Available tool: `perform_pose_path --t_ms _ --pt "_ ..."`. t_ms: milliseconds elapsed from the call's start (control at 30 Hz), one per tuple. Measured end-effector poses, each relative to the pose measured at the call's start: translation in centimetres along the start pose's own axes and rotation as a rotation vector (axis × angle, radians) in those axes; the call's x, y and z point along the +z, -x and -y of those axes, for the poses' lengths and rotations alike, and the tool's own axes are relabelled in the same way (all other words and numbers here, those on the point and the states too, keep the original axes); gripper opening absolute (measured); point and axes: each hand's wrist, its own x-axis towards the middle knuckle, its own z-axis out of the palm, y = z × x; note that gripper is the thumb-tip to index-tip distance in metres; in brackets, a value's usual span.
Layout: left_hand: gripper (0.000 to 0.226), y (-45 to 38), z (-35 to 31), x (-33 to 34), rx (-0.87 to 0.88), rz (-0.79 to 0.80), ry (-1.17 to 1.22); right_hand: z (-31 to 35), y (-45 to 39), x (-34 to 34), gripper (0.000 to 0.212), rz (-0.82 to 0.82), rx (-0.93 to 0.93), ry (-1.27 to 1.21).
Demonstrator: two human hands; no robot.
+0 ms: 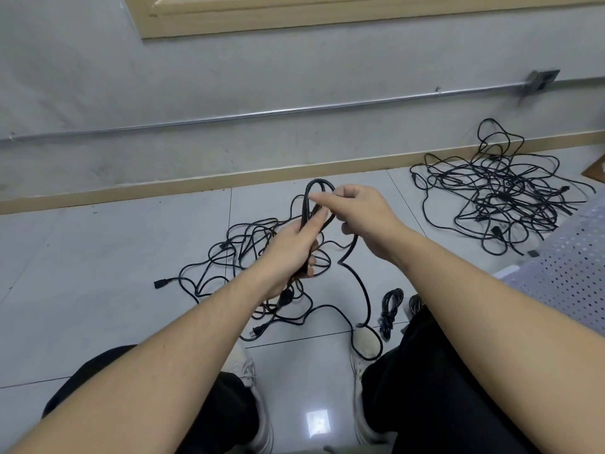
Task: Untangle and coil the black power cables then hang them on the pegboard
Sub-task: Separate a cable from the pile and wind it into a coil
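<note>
- Head view looks down on a pale grey tiled floor (131,257), glossy enough to mirror a ceiling light between the person's white shoes (363,347).
- Beyond the tiles runs a tan skirting strip (163,188) under a grey wall (229,77); a metal conduit pipe (262,112) crosses that wall to a small junction box (541,80), and a beige window frame (294,18) sits above.
- A perforated white seat (576,257) shows at the right edge.
- The left hand (291,253) grips a folded bundle of black power cable (309,208), its loop standing above the fist.
- The right hand (363,217) pinches that loop's top between thumb and fingers; a strand trails from it down to the floor by the right shoe.
- A loose tangle of cables (248,253) lies on the floor just behind the hands.
- A second, denser tangle (501,194) lies well apart, to the right near the wall.
- One small coiled cable (389,309) rests beside the right knee.
</note>
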Motion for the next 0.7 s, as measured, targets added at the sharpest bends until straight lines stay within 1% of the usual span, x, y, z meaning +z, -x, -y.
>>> perform_pose_path --t_ms 100,133,167,233,300,333,400,467,500,567,600,667,700 --pt "0.039 -0.5 -0.4 -1.2 0.057 -0.041 -0.075 0.0 0.0 -1.1 0.010 0.213 0.015 -0.153" --pt "0.040 -0.7 -0.4 -1.5 0.067 -0.063 -0.095 -0.2 0.0 -1.4 0.006 0.266 0.023 -0.158" --pt "0.042 -0.8 -0.3 -1.8 0.072 -0.077 -0.101 -0.5 0.0 -1.5 0.009 0.278 0.013 -0.113" --pt "0.045 -0.9 -0.1 -2.0 0.056 -0.074 -0.073 -0.9 -0.1 -1.5 0.014 0.195 -0.052 0.111" --pt "0.046 -0.7 0.0 -1.8 0.026 -0.064 -0.023 -0.7 -0.2 -1.3 0.028 0.067 -0.123 0.341" --pt "0.046 -0.6 -0.1 -1.7 0.018 -0.065 -0.004 -0.6 -0.4 -1.3 0.035 -0.007 -0.146 0.393" --pt "0.047 -0.5 -0.4 -1.5 0.026 -0.058 -0.001 -0.2 -0.5 -1.0 0.053 -0.169 -0.194 0.409" --pt "0.048 -0.3 -0.7 -1.5 0.028 -0.024 -0.018 -0.1 -0.7 -0.6 0.064 -0.286 -0.228 0.329" --pt "0.049 -0.2 -0.7 -1.5 0.023 0.003 -0.016 -0.2 -0.8 -0.2 0.067 -0.294 -0.221 0.267" --pt "0.050 0.0 -0.5 -1.3 0.018 0.059 -0.004 -0.5 -0.9 0.4 0.067 -0.220 -0.166 0.119" --pt "0.050 0.0 -0.4 -1.3 0.021 0.083 -0.008 -0.6 -0.8 0.5 0.062 -0.178 -0.132 0.027" --pt "0.048 0.1 -0.4 -1.2 0.034 0.131 -0.006 -0.4 -0.6 0.5 0.046 -0.107 -0.107 -0.160" --pt "0.048 0.2 -0.4 -1.1 0.040 0.155 0.007 -0.2 -0.5 0.5 0.043 -0.083 -0.102 -0.243"
